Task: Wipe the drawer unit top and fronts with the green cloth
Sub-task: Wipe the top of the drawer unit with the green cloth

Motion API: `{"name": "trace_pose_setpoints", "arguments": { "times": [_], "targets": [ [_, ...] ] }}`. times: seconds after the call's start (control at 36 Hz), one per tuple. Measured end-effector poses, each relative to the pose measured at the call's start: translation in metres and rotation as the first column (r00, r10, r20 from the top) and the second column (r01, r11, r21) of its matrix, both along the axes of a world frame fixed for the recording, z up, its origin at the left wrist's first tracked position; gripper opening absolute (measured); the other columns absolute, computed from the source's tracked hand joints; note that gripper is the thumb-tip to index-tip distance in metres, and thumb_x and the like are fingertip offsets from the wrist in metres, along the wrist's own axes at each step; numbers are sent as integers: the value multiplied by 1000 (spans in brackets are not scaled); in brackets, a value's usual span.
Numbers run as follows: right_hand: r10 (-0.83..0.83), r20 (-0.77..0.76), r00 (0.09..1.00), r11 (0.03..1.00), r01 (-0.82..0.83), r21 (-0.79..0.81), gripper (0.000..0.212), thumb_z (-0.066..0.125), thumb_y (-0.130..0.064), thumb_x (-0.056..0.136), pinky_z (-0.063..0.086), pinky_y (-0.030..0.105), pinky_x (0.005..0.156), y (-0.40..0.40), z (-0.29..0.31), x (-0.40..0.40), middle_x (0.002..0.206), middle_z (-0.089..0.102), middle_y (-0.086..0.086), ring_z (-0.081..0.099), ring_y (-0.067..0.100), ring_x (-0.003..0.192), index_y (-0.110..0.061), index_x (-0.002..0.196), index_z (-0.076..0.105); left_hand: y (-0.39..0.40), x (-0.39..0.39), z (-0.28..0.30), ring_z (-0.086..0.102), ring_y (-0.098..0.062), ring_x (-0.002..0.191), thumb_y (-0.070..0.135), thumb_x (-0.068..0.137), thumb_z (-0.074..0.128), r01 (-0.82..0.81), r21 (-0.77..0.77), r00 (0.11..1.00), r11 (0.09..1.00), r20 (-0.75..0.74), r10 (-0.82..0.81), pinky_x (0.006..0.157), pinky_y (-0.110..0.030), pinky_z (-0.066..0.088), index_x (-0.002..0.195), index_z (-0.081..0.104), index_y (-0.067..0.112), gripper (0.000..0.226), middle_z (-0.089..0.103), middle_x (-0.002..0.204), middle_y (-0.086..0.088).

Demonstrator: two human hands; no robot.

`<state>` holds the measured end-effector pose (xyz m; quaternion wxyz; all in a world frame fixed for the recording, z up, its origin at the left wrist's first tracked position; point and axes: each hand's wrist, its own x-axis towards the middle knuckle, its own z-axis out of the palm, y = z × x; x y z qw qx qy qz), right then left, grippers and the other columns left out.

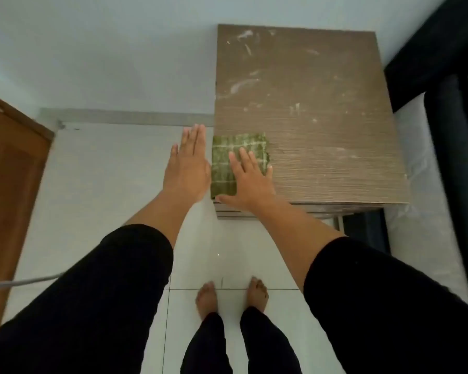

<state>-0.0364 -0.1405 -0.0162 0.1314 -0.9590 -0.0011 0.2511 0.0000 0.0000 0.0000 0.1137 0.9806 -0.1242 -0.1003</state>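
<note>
Floor (97, 184): pale tiles, person standing barefoot, looking down. Wall (92, 49) behind. Door (8, 171) at far left, dark bed frame (443, 117) at right.

Unit (322, 117): wood-grain top, seen from above, back edge to the wall. Top carries pale smears and dust streaks, heaviest toward the back-left corner and across the middle. Fronts barely visible, only thin edges under the near rim, so their state cannot be told.

Right hand (247, 182): palm down, fingers spread flat and fully open, pressing on the cloth, not gripping it. Left hand (187, 168): flat, fingers straight and together, hanging in the air just beside the unit's left edge, holding nothing, apart from the cloth.

Cloth (233, 163): green, folded to a rough square, lying at the near-left corner of the top, its left side flush with the left edge.

Judgement: early in the top wipe; most of the top looks unwiped.

To do it well: keep the palm flat with even pressure, push from the near-left corner in straight overlapping passes toward the back edge, then shift right. Carry dust off one edge rather than smearing it round. Left hand could cup at the edge to catch debris. Refold to a clean face before the fronts.
</note>
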Motion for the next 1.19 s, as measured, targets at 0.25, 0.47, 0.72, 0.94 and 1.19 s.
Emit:
{"name": "trace_pose_setpoints", "arguments": {
  "times": [0.25,0.47,0.72,0.94,1.19],
  "targets": [
    [31,-22,999,995,-33,-96,80,48,-50,91,8,65,110,11,-14,7,157,-19,5,-17,26,144,-32,149,-5,-3,14,-17,-6,-20,146,16,98,28,-27,-2,999,1000,-34,26,119,-40,5,148,-7,11,62,-5,159,-5],
    [-45,58,997,999,45,8,56,41,-5,96,33,51,108,0,-3,19,158,16,-1,12,23,144,-32,144,29,-6,25,-10,-5,-21,146,16,98,28,18,-36,999,999,-39,-19,118,-40,6,148,-6,10,61,-3,159,-6],
    [-119,259,958,993,110,48,50,45,0,91,43,35,91,-25,43,63,141,46,5,50,30,119,-21,135,47,-4,63,17,-5,-24,146,15,97,29,55,-1,998,998,-3,-55,118,-43,9,149,-3,9,60,-2,159,-8],
    [-128,383,915,991,135,8,53,51,-12,92,43,36,95,-56,76,147,148,36,6,48,32,122,-29,141,38,-34,119,33,-7,-25,146,17,96,33,46,-14,999,999,0,-46,118,-46,8,148,13,11,56,1,159,-9],
    [-68,409,910,997,80,-13,58,41,-3,94,43,42,96,-77,64,263,153,24,13,37,35,131,-32,143,31,-69,197,9,-12,-24,145,22,97,32,3,31,998,1000,-63,-1,118,-45,2,149,8,12,58,-3,159,-5]
  ]
}}
